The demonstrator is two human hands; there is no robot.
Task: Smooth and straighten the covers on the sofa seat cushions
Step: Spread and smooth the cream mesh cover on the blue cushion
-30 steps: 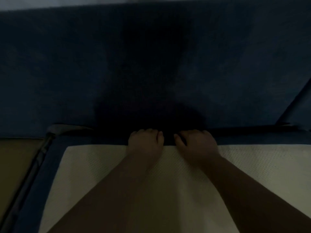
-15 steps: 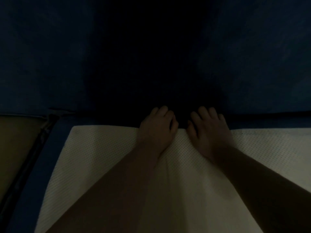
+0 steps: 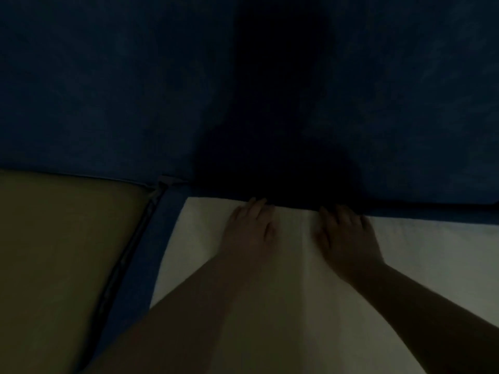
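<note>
A white textured cover (image 3: 421, 265) lies over a blue seat cushion (image 3: 151, 263) of the sofa. My left hand (image 3: 249, 228) rests flat on the cover near its back edge, fingers straight and pointing at the backrest. My right hand (image 3: 345, 233) lies flat on the cover a hand's width to the right, fingertips at the cover's back edge. A faint crease runs down the cover between the two hands. The scene is very dim.
The dark blue sofa backrest (image 3: 108, 90) rises right behind the cover. An olive-tan seat cushion (image 3: 54, 252) lies to the left, with a dark gap (image 3: 127, 255) between it and the blue cushion.
Both hands went from curled at the cover's back edge to lying flat on it, and they have spread further apart. My view has shifted, showing more of the olive cushion.
</note>
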